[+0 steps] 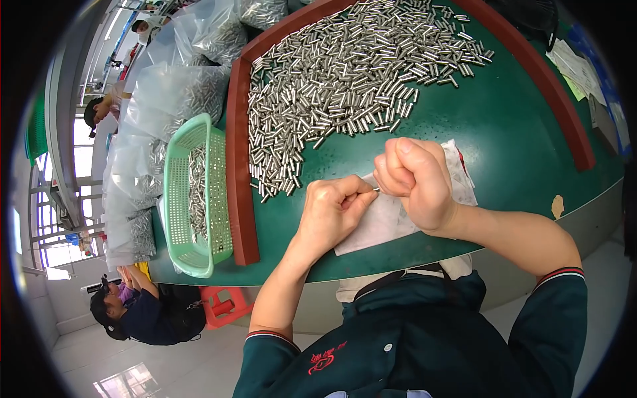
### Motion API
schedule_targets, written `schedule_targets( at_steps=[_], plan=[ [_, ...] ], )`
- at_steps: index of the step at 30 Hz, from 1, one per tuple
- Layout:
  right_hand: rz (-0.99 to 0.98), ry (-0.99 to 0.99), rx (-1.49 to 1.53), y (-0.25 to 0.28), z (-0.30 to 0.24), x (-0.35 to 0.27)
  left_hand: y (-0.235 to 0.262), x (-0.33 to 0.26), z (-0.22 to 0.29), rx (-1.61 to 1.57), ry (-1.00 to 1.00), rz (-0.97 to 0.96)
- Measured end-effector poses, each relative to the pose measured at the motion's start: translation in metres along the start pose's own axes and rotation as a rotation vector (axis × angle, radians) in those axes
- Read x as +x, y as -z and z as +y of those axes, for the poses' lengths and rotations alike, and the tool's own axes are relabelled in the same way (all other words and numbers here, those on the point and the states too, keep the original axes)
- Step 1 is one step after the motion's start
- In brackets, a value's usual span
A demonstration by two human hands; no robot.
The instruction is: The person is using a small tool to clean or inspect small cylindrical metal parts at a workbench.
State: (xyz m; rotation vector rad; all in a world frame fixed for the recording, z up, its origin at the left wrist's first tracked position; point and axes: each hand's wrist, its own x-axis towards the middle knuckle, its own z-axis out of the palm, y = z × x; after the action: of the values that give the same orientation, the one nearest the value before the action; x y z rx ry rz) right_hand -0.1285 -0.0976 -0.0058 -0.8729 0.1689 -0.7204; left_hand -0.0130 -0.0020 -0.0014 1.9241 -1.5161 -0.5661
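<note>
My left hand point(332, 211) is closed in a pinch, and a short bit of shiny metal pin point(377, 190) shows at its fingertips. Close beside it, my right hand point(419, 182) is curled into a fist with the thumb on top; whatever its fingers hold, if anything, is hidden. Both hands are just above a smudged white sheet point(378, 232), cloth or paper, spread near the table's front edge. Beyond them a broad heap of short metal pins point(338, 79) covers the far part of the green table point(458, 113).
Red-brown rails point(240, 166) border the heap. Left of the left rail stands a light green basket point(178, 225) holding more metal pieces. Clear plastic bags point(176, 89) of metal parts line the table's left side. Papers point(577, 69) lie far right. A co-worker point(142, 305) sits at left near a red stool point(222, 308).
</note>
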Motion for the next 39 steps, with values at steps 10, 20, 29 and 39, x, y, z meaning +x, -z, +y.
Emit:
schedule_targets(
  at_steps=[10,20,29,39],
  plan=[
    [0.031,-0.027,-0.002,0.006,-0.009,0.009,0.0,0.0,0.0,-0.002,-0.003,0.023],
    [0.017,-0.063,0.012,0.006,-0.009,0.006,0.023,-0.002,-0.024,-1.623,0.35,-0.252],
    [0.024,-0.094,0.016,0.005,-0.01,0.01,0.028,0.0,-0.024,-1.549,0.419,-0.177],
    [0.022,-0.11,0.019,0.006,-0.01,0.011,0.032,0.003,-0.034,-1.006,0.318,0.206]
  ],
)
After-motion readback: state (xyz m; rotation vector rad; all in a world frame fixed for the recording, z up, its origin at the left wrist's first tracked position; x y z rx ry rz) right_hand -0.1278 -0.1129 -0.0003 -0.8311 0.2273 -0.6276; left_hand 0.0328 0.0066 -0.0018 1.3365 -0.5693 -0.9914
